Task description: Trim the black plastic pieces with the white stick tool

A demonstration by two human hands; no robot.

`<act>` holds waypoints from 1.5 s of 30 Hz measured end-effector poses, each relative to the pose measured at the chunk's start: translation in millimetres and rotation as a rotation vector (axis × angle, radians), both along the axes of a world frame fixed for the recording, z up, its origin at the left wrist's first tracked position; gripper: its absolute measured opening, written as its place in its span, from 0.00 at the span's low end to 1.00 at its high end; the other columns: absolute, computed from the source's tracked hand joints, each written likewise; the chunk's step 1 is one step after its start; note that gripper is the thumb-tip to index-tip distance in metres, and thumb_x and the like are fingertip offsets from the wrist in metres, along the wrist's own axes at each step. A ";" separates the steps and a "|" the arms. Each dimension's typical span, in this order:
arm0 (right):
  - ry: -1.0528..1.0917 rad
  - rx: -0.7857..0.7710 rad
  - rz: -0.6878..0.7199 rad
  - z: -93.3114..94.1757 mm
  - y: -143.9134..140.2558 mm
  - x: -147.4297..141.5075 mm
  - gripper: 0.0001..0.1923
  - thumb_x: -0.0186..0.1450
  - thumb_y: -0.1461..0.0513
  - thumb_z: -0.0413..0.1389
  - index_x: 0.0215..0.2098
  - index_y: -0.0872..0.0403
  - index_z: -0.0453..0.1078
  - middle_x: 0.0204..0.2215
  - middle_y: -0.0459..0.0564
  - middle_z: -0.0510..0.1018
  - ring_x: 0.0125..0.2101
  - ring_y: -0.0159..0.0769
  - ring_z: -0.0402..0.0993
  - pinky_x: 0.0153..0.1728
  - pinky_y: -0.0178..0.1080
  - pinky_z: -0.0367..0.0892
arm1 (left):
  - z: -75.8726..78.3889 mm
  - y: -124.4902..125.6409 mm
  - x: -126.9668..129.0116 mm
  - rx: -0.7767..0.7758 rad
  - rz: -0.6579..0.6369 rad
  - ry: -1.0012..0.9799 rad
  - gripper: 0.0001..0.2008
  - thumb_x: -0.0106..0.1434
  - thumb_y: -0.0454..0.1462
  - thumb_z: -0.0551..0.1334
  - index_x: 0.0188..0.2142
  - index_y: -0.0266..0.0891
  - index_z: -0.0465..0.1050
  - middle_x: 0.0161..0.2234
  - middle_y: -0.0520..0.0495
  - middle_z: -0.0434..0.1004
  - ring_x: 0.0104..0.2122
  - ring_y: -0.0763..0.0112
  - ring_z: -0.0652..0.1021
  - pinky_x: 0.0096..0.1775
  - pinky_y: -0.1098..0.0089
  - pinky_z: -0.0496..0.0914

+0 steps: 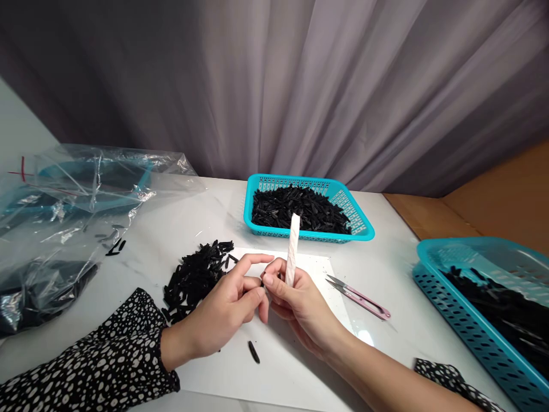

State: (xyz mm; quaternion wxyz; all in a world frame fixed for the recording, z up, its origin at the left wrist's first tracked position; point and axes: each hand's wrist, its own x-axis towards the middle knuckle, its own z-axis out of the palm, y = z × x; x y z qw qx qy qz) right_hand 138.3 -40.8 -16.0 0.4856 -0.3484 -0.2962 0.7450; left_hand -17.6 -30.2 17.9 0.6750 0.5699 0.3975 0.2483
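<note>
Two turquoise baskets are flanking the white table (180,229): the far basket (362,229) is sitting heaped with small black pieces, and the near basket (467,337) at the right edge is holding more of the same. Crumpled plastic bags (64,217) are lying at the left, and a loose pile of black pieces (193,277) is spreading just beside the left hand (223,312). Both hands are meeting over a white sheet (295,349); the left fingertips are pressing together on a tiny black piece (262,282), mostly hidden, right where the hands are touching. The right hand (300,306) is curling closed around a white stick (293,249) that is standing nearly upright. Pink snips (360,296) are resting on the sheet, near the right wrist, and one stray black piece (253,351) is lying below the hands. As I judge it, the pinched piece is so small that any slackening of the fingertips is risking a drop into the pile, where it would be lost among its likes; the stick's lower end, working close to the fingertips, is liable to slip and jab them; and a sweeping right forearm is apt to knock the snips off the sheet
</note>
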 end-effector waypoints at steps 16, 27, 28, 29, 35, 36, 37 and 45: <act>0.173 -0.084 -0.073 -5.3 9.5 12.9 0.18 0.52 0.54 0.71 0.30 0.58 0.74 0.15 0.36 0.56 0.16 0.20 0.37 0.14 0.28 0.35 | -8.3 8.5 -0.6 -0.104 0.140 -0.180 0.18 0.67 0.38 0.59 0.54 0.39 0.59 0.37 0.46 0.72 0.24 0.79 0.68 0.23 0.74 0.53; 0.122 -0.045 -0.036 -2.0 5.3 8.5 0.15 0.59 0.54 0.62 0.25 0.55 0.64 0.20 0.44 0.68 0.18 0.24 0.48 0.15 0.30 0.38 | -14.6 5.7 -2.0 -0.069 0.190 -0.186 0.21 0.69 0.42 0.60 0.57 0.42 0.57 0.32 0.50 0.75 0.18 0.83 0.65 0.22 0.76 0.55; 0.061 -0.023 -0.027 -1.8 4.5 7.2 0.16 0.60 0.52 0.61 0.26 0.55 0.65 0.20 0.43 0.68 0.17 0.24 0.48 0.16 0.30 0.38 | -15.2 5.4 -1.6 -0.062 0.193 -0.191 0.21 0.69 0.43 0.60 0.58 0.42 0.57 0.31 0.52 0.74 0.18 0.83 0.64 0.22 0.76 0.54; -0.013 0.007 -0.021 -1.7 3.6 5.7 0.17 0.60 0.51 0.62 0.28 0.55 0.66 0.19 0.42 0.68 0.17 0.24 0.47 0.16 0.30 0.38 | -15.6 5.2 -1.1 -0.065 0.192 -0.191 0.22 0.68 0.43 0.60 0.58 0.42 0.56 0.29 0.53 0.73 0.17 0.83 0.64 0.21 0.76 0.54; -0.201 0.146 -0.049 -1.7 -0.3 -0.2 0.15 0.55 0.55 0.68 0.28 0.56 0.72 0.16 0.42 0.69 0.19 0.27 0.57 0.20 0.33 0.46 | -10.3 4.1 2.1 -0.143 0.156 -0.184 0.31 0.65 0.47 0.64 0.60 0.39 0.54 0.27 0.52 0.75 0.14 0.83 0.64 0.18 0.77 0.51; -0.187 0.144 -0.039 -1.9 -0.2 0.1 0.15 0.56 0.55 0.68 0.26 0.56 0.71 0.15 0.43 0.70 0.18 0.27 0.57 0.20 0.33 0.45 | -8.5 4.0 2.3 -0.157 0.146 -0.182 0.31 0.65 0.47 0.63 0.60 0.38 0.54 0.26 0.51 0.76 0.13 0.83 0.63 0.18 0.77 0.51; -0.174 0.137 -0.036 -2.3 0.2 0.7 0.15 0.56 0.55 0.68 0.24 0.56 0.70 0.15 0.43 0.69 0.17 0.26 0.55 0.20 0.33 0.44 | -6.8 3.8 2.4 -0.169 0.136 -0.177 0.31 0.65 0.48 0.63 0.60 0.38 0.54 0.26 0.50 0.77 0.12 0.83 0.63 0.17 0.77 0.50; 0.006 -0.056 -0.110 -2.7 4.2 6.9 0.20 0.47 0.51 0.73 0.27 0.57 0.76 0.15 0.36 0.55 0.16 0.20 0.41 0.17 0.33 0.37 | -9.0 4.7 -1.7 -0.161 0.199 -0.138 0.13 0.70 0.48 0.55 0.38 0.41 0.62 0.14 0.60 0.62 0.13 0.81 0.51 0.16 0.76 0.43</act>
